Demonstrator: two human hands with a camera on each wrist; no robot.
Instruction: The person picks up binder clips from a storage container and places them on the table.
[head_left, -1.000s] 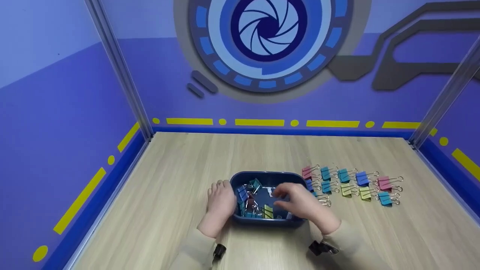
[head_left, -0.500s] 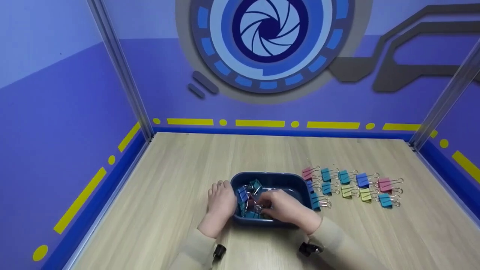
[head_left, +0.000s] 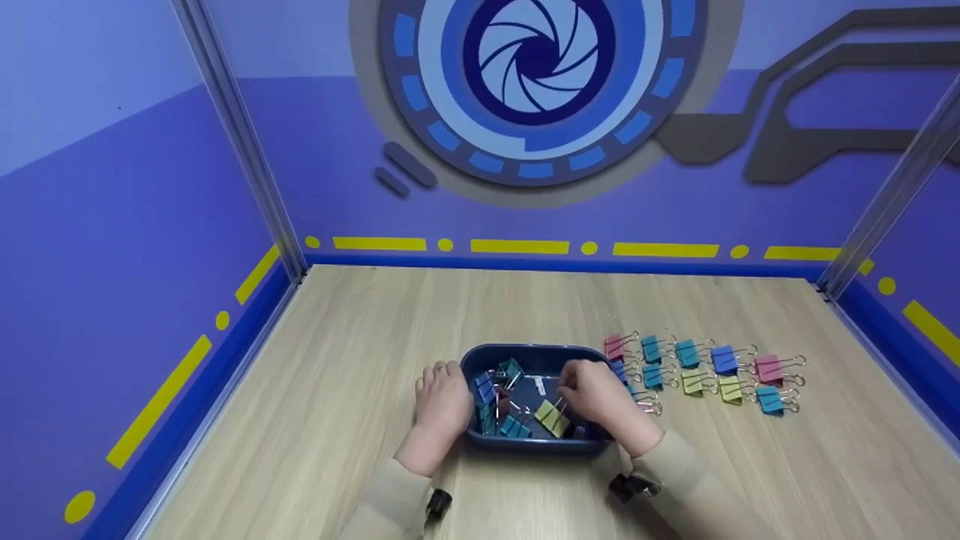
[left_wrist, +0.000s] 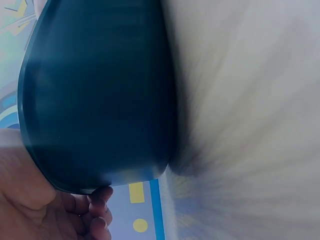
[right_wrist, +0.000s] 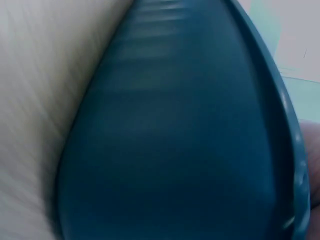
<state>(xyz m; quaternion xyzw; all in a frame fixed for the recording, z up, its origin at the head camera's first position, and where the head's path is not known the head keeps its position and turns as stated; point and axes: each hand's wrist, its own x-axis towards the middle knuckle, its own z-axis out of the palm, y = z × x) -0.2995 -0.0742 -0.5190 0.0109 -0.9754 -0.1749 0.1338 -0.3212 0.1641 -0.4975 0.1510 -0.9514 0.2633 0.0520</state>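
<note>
A dark blue plastic bin (head_left: pixel 540 445) sits on the table with several coloured binder clips inside. My left hand (head_left: pixel 442 397) grips its left rim; in the left wrist view curled fingers (left_wrist: pixel 100 227) show beside the bin's wall (left_wrist: pixel 100 100). Over the bin's right side, my right hand (head_left: pixel 598 394) pinches a yellow binder clip (head_left: pixel 553 419), which hangs tilted by its wire handle. Blue (head_left: pixel 486 388) and teal (head_left: pixel 515 427) binder clips lie at the bin's left. In the right wrist view the bin's wall (right_wrist: pixel 175 125) hides most of that hand.
Right of the bin, several binder clips lie in rows on the wooden table (head_left: pixel 360 337), among them a red one (head_left: pixel 769 369) and a yellow one (head_left: pixel 693 382). Purple printed panels (head_left: pixel 315 165) enclose the table at the back and sides.
My right hand reached left into the bin, then drew back to the right with the yellow binder clip pinched, shifting it right. The left hand stays at the bin's rim.
</note>
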